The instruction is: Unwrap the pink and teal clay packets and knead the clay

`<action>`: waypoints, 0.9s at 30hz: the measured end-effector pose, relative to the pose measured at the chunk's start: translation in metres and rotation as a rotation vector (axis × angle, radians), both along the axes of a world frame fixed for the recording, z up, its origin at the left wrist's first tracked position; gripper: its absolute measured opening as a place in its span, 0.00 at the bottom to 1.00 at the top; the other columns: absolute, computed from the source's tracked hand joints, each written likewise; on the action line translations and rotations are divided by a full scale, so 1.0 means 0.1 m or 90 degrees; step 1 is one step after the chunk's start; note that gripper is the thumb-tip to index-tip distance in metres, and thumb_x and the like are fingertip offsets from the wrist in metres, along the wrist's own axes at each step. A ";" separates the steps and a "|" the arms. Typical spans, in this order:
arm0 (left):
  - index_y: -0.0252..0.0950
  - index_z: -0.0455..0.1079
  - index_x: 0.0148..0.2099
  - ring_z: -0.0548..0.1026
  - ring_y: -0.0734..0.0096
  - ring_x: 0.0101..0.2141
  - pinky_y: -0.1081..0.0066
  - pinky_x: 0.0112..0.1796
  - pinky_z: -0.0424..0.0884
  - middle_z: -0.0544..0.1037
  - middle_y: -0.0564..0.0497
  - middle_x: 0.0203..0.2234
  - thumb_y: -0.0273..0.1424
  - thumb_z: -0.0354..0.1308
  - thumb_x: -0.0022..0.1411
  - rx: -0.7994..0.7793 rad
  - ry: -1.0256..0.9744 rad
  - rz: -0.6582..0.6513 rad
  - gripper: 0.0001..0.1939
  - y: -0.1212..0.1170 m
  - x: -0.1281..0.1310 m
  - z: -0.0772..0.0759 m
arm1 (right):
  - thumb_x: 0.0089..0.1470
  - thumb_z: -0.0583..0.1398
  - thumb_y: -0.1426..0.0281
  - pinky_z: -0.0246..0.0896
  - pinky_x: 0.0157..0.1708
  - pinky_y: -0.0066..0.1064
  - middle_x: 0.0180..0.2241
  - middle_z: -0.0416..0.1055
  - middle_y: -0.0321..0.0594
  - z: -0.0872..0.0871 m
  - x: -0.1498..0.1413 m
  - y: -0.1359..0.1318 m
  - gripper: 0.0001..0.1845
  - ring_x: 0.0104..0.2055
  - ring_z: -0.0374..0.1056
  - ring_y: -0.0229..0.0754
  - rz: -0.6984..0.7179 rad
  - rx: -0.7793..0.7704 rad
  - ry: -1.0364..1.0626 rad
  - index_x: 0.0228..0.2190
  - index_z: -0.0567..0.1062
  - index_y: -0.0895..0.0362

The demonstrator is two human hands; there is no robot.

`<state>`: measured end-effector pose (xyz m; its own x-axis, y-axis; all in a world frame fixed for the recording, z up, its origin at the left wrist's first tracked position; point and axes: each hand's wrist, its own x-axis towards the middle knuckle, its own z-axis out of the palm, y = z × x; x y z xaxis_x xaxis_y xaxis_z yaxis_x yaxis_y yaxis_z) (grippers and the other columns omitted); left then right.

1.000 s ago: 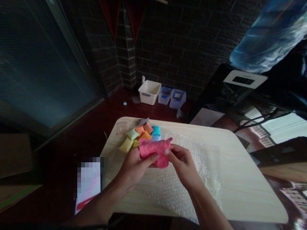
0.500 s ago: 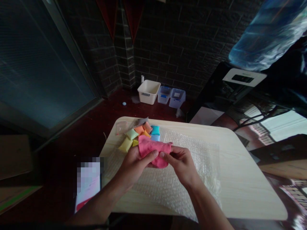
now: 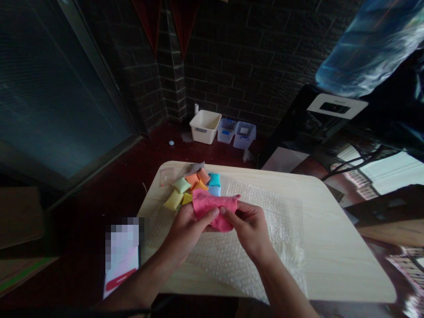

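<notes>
Both hands hold one flat lump of pink clay (image 3: 214,206) above a sheet of bubble wrap (image 3: 265,234) on a light wooden table (image 3: 331,247). My left hand (image 3: 187,229) pinches its left part between thumb and fingers. My right hand (image 3: 248,225) pinches its right part, with the thumb tip close to the left thumb. Just beyond the hands lies a cluster of small coloured packets (image 3: 192,185): yellow, green, orange and blue ones.
A white card with a red band (image 3: 121,260) sits off the table's left edge. On the dark red floor by the brick wall stand a white basket (image 3: 205,126) and two clear bins (image 3: 236,134). A dark stand (image 3: 308,128) is at the right.
The two thumbs have come closer together on the pink clay, and the clay has been pressed flatter and wider. The hands stay in the same place.
</notes>
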<state>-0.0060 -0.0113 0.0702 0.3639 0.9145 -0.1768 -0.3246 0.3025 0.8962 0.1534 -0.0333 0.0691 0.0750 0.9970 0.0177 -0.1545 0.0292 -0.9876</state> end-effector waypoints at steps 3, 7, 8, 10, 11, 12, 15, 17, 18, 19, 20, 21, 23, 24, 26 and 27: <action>0.34 0.79 0.52 0.83 0.57 0.42 0.64 0.41 0.82 0.84 0.41 0.45 0.35 0.72 0.59 -0.015 -0.007 -0.028 0.20 0.00 0.00 0.00 | 0.51 0.72 0.58 0.66 0.29 0.32 0.26 0.78 0.38 -0.01 0.01 0.01 0.13 0.27 0.68 0.41 -0.026 0.014 -0.019 0.32 0.86 0.54; 0.32 0.81 0.48 0.83 0.63 0.35 0.68 0.37 0.82 0.86 0.44 0.39 0.32 0.73 0.58 0.013 0.036 0.003 0.16 0.03 -0.02 0.01 | 0.52 0.72 0.58 0.64 0.25 0.28 0.26 0.76 0.37 -0.01 0.02 0.01 0.14 0.26 0.66 0.38 0.039 -0.006 -0.001 0.36 0.86 0.55; 0.32 0.82 0.47 0.83 0.64 0.33 0.69 0.36 0.82 0.86 0.44 0.38 0.32 0.73 0.57 0.018 0.045 0.005 0.15 0.03 -0.02 0.02 | 0.52 0.72 0.59 0.64 0.25 0.28 0.26 0.77 0.37 -0.01 0.03 0.01 0.14 0.25 0.66 0.37 0.058 -0.012 0.008 0.36 0.86 0.55; 0.32 0.82 0.45 0.83 0.65 0.32 0.70 0.34 0.82 0.86 0.44 0.36 0.32 0.73 0.57 0.023 0.059 0.006 0.14 0.04 -0.03 0.03 | 0.53 0.72 0.59 0.66 0.29 0.29 0.27 0.78 0.37 0.00 0.03 0.00 0.12 0.27 0.68 0.38 0.078 -0.019 0.025 0.35 0.86 0.55; 0.32 0.82 0.45 0.83 0.64 0.32 0.70 0.34 0.82 0.86 0.44 0.36 0.32 0.73 0.56 0.022 0.063 0.005 0.14 0.04 -0.03 0.04 | 0.54 0.72 0.60 0.68 0.31 0.30 0.28 0.79 0.37 0.01 0.04 0.00 0.11 0.29 0.70 0.39 0.077 -0.018 0.033 0.35 0.86 0.54; 0.31 0.82 0.45 0.83 0.64 0.33 0.69 0.34 0.82 0.86 0.43 0.37 0.33 0.73 0.57 0.019 0.063 0.002 0.15 0.04 -0.03 0.04 | 0.54 0.72 0.60 0.68 0.34 0.31 0.28 0.79 0.38 0.02 0.04 0.00 0.11 0.30 0.71 0.40 0.073 -0.017 0.038 0.35 0.87 0.54; 0.32 0.81 0.48 0.83 0.61 0.37 0.65 0.39 0.83 0.85 0.42 0.40 0.35 0.71 0.61 0.000 0.024 -0.032 0.15 0.03 -0.03 0.03 | 0.52 0.72 0.61 0.68 0.35 0.33 0.29 0.81 0.38 0.03 0.05 0.01 0.10 0.31 0.72 0.41 0.044 -0.008 0.034 0.35 0.87 0.54; 0.33 0.80 0.50 0.83 0.60 0.40 0.62 0.43 0.82 0.85 0.42 0.43 0.36 0.69 0.63 -0.008 -0.008 -0.062 0.16 0.03 -0.03 0.01 | 0.52 0.73 0.62 0.67 0.34 0.33 0.28 0.81 0.38 0.02 0.05 0.01 0.10 0.30 0.71 0.41 0.020 0.000 0.028 0.35 0.87 0.54; 0.33 0.80 0.50 0.83 0.61 0.41 0.62 0.44 0.82 0.85 0.42 0.43 0.36 0.69 0.63 -0.012 -0.012 -0.070 0.16 0.03 -0.03 0.00 | 0.52 0.73 0.62 0.66 0.33 0.32 0.28 0.80 0.38 0.02 0.05 0.01 0.10 0.30 0.71 0.41 0.010 0.005 0.027 0.34 0.87 0.54; 0.33 0.80 0.49 0.83 0.62 0.40 0.64 0.43 0.82 0.85 0.42 0.42 0.36 0.70 0.62 -0.015 -0.008 -0.071 0.16 0.03 -0.04 0.00 | 0.52 0.73 0.62 0.66 0.33 0.32 0.28 0.80 0.38 0.02 0.05 0.01 0.10 0.30 0.70 0.41 0.003 0.009 0.026 0.34 0.87 0.54; 0.32 0.81 0.48 0.84 0.63 0.38 0.66 0.41 0.82 0.86 0.42 0.40 0.36 0.71 0.61 -0.018 0.003 -0.063 0.15 0.04 -0.04 0.00 | 0.52 0.73 0.62 0.66 0.33 0.32 0.28 0.80 0.38 0.02 0.05 0.01 0.10 0.30 0.70 0.40 0.000 0.013 0.024 0.34 0.87 0.54; 0.32 0.81 0.46 0.84 0.64 0.36 0.68 0.39 0.82 0.86 0.43 0.38 0.35 0.72 0.60 -0.020 0.017 -0.050 0.15 0.04 -0.04 0.00 | 0.52 0.73 0.62 0.66 0.34 0.32 0.28 0.80 0.38 0.02 0.05 0.02 0.10 0.30 0.70 0.40 0.001 0.016 0.023 0.34 0.87 0.54; 0.31 0.82 0.43 0.84 0.66 0.32 0.71 0.34 0.82 0.86 0.44 0.35 0.34 0.73 0.57 -0.020 0.039 -0.026 0.14 0.05 -0.04 0.02 | 0.52 0.73 0.63 0.66 0.32 0.31 0.28 0.79 0.38 0.02 0.05 0.02 0.10 0.30 0.69 0.39 0.020 0.019 0.028 0.35 0.86 0.54; 0.30 0.82 0.43 0.84 0.66 0.31 0.71 0.33 0.82 0.86 0.44 0.34 0.34 0.74 0.57 -0.017 0.047 -0.021 0.15 0.05 -0.05 0.03 | 0.52 0.73 0.63 0.66 0.31 0.30 0.28 0.78 0.37 0.02 0.05 0.02 0.10 0.29 0.68 0.39 0.035 0.017 0.033 0.36 0.86 0.54; 0.30 0.82 0.43 0.84 0.66 0.30 0.72 0.32 0.81 0.86 0.44 0.33 0.34 0.74 0.56 -0.011 0.055 -0.021 0.15 0.06 -0.05 0.06 | 0.52 0.73 0.63 0.65 0.28 0.28 0.27 0.77 0.36 0.02 0.05 0.02 0.10 0.27 0.67 0.37 0.062 0.012 0.043 0.35 0.86 0.55; 0.30 0.82 0.43 0.84 0.65 0.30 0.72 0.31 0.81 0.86 0.43 0.33 0.34 0.74 0.56 -0.008 0.053 -0.023 0.15 0.06 -0.05 0.07 | 0.52 0.73 0.63 0.65 0.27 0.28 0.27 0.77 0.36 0.02 0.06 0.02 0.09 0.27 0.67 0.37 0.068 0.009 0.045 0.34 0.86 0.55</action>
<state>-0.0115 -0.0049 0.0771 0.3797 0.8987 -0.2196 -0.2373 0.3240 0.9158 0.1591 -0.0312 0.0707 -0.0296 0.9991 0.0299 -0.2272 0.0224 -0.9736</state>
